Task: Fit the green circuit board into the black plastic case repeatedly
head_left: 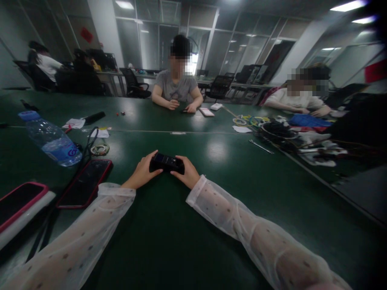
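A small black device (167,162) with a dark screen facing up lies between my hands, at the middle of the green table (211,193). My left hand (145,171) grips its left end, the thumb along the near side and the fingers at the far corner. Around the right end, my right hand (186,171) holds it in the same way. Whether the device's underside touches the table is hard to tell.
Left of my hands are a red-edged phone (86,184), a pink-cased phone (21,201), a water bottle (53,139), cables and a bracelet (100,150). At right lie a wrench (261,147) and a cable pile (281,131). A person (177,80) sits opposite, another (302,98) at right.
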`<state>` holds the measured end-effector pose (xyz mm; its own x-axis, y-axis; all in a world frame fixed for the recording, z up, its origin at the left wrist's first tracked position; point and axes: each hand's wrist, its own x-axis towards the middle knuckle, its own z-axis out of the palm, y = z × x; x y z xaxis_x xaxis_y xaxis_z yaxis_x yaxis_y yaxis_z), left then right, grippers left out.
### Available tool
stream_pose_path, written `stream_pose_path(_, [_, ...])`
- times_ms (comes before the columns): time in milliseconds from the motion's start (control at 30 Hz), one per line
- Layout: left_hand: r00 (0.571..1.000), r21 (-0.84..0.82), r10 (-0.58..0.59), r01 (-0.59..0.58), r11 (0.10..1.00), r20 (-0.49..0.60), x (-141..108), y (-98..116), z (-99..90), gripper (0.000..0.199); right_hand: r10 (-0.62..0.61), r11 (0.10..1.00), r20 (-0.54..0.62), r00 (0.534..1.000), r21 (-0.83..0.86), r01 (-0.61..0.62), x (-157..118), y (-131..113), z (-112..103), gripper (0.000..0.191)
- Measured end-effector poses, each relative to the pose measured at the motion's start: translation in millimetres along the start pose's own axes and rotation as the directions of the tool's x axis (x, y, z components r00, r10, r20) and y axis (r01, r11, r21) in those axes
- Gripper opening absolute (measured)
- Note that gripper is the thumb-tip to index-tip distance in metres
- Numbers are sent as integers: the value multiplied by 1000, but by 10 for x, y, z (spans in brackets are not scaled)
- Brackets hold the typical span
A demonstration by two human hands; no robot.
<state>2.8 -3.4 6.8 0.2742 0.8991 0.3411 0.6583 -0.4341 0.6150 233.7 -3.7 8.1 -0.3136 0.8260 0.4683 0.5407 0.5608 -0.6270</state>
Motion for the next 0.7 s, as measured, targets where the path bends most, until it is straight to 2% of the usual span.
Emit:
stream_pose_path(433, [999,22,-32,32,999,13,5,-7,3,82,79,996,19,997,50,-79,-9,22,5,55])
stream_pose_path(567, [1000,29,2,-2,1000,-7,18,-55,26,75,41,995,-101,994,94,-31,-2,-34,-19,53])
stream_pose_path(700, [1000,25,24,-24,999,12,14,-61,19,70,7,996,-293,956,85,19,-13,-64,-54,53])
